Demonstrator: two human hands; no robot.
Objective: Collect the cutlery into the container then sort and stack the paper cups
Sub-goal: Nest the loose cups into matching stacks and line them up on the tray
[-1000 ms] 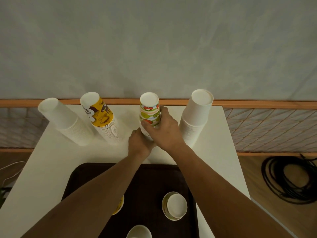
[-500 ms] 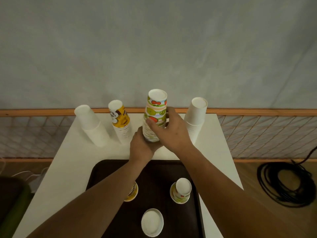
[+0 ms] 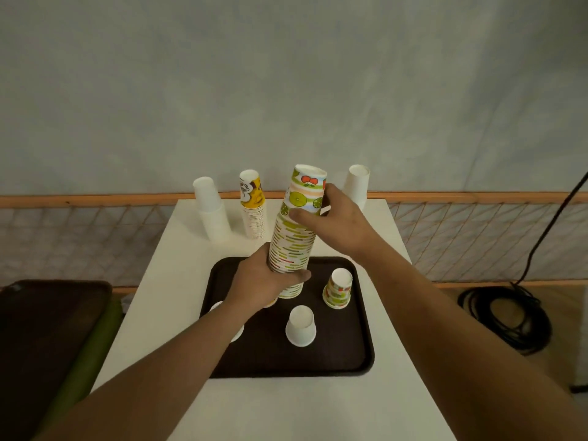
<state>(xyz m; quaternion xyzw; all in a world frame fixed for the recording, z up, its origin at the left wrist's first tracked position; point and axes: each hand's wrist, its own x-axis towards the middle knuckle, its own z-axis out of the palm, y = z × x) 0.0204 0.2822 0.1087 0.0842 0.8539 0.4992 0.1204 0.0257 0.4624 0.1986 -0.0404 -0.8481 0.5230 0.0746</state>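
The fruit-print cup stack (image 3: 294,246) was held slightly tilted over the far half of the brown tray (image 3: 334,354), with its top leaning right. Its lower part was gripped by the left hand (image 3: 264,284), the thumb wrapped across the front. Its upper part was gripped by the right hand (image 3: 337,221), the thumb laid on the print and the fingers curled behind, out of sight. Whether the stack's bottom rim touched the tray could not be told.

A yellowish cup (image 3: 271,303) was mostly hidden under the left hand, and only a sliver was seen. A white cup at the tray's left edge (image 3: 238,335) was largely covered by the left forearm.

Two cups were fully seen on the tray. A plain white cup (image 3: 300,326) was set upside down near the middle, and a single fruit-print cup (image 3: 339,289) was set upside down to its right, farther back.

Three stacks were set upside down at the far edge of the white table (image 3: 152,297): a white stack (image 3: 211,214) at left, a yellow cartoon stack (image 3: 253,214) just beside it, and a second white stack (image 3: 358,184) at right. The lower part of the last was blocked by the right hand.

A second dark tray (image 3: 47,329) was cut off by the left frame edge, with a green item (image 3: 86,361) beside it that could not be identified. A black cable coil (image 3: 506,319) was seen on the floor at right.
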